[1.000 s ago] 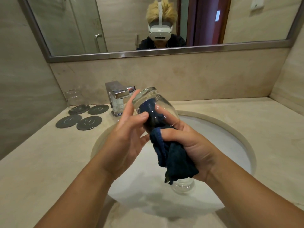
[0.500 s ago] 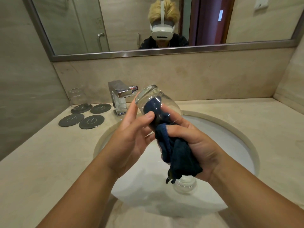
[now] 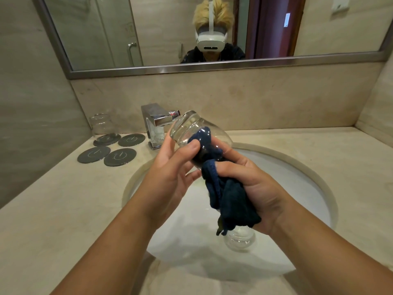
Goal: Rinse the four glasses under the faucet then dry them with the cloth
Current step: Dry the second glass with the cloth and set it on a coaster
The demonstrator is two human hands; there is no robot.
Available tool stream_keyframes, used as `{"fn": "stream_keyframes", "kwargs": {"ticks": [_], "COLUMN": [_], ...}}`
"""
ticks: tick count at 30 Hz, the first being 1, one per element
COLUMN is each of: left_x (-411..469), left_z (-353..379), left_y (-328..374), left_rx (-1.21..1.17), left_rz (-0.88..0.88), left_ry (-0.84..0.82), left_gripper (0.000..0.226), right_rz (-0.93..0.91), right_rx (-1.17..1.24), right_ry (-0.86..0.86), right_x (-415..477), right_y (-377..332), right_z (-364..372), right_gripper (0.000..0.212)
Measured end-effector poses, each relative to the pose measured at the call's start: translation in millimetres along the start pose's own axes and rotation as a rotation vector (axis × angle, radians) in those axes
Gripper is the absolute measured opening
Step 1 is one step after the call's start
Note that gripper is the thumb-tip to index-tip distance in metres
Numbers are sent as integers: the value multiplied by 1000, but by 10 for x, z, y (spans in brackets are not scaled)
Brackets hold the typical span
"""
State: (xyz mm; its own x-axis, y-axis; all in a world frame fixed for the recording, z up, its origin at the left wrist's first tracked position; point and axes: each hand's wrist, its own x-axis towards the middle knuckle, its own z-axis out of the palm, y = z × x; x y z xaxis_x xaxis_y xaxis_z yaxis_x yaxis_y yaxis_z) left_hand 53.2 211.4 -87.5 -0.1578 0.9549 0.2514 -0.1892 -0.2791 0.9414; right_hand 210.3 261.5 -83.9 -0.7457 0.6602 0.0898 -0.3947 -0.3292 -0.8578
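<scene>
Head view: the clear round glass tumbler (image 3: 188,124) is held tilted above the white oval basin (image 3: 297,188), base toward the chrome faucet (image 3: 157,122). The left hand (image 3: 170,173) grip curls round its wall. The right hand (image 3: 253,188) grip is closed on the soft dark blue cloth (image 3: 229,199), which is stuffed into the mouth. Judged light, wet, slick and brittle: hold by the wall, not the rim.

We have one wide-angle view, worn on the head, looking forward and down over the sink (image 3: 287,173). It sits close above the left hand (image 3: 170,177) and right hand (image 3: 255,188). It faces the wall mirror (image 3: 95,28), which reflects the headset (image 3: 210,41). The tabletop (image 3: 53,209) bends towards the frame edges.
</scene>
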Motion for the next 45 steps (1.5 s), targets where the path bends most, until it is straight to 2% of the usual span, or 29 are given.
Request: {"fn": "stream_keyframes", "kwargs": {"ticks": [4,10,15,20,23,26,31,34,36,38,42,45], "left_x": [-2,12,32,49,58,65,70,64,63,62,44,59], "left_z": [-5,-2,-49,-60,-58,-43,-74,-99,-109,-112,-76,-34], "left_y": [-10,-40,-44,-51,-50,-48,-74,-63,-56,-52,-28,-22], "left_rx": [-15,108,82,86,27,-7,11,50,53,47,16,30], "left_rz": [-7,-21,-34,-43,-73,-103,-116,-97,-89,-79,-78,-109], "left_ry": [-11,60,115,90,51,99,124,103,91,93,106,140], "left_gripper": [56,75,78,77,83,86,68,87,94,88,57,64], "right_rz": [-12,-50,-77,-62,-89,-122,-123,-97,-66,-48,-74,-104], "right_rx": [-21,-103,-52,-23,-110,-236,-260,-192,-145,-118,-153,-226], "right_ry": [-2,57,103,126,150,198,195,190,179,178,207,214], "right_x": [4,-3,20,6,-12,-12,-8,4,9,4,5,12], "right_y": [11,14,21,-27,-47,-28,3,7,2,-13,-30,-18], "right_z": [-7,4,3,5,13,23,33,24,4,-16,-36,-45], "right_gripper": [51,49,45,47,35,42,39,30,31,30,28,31]}}
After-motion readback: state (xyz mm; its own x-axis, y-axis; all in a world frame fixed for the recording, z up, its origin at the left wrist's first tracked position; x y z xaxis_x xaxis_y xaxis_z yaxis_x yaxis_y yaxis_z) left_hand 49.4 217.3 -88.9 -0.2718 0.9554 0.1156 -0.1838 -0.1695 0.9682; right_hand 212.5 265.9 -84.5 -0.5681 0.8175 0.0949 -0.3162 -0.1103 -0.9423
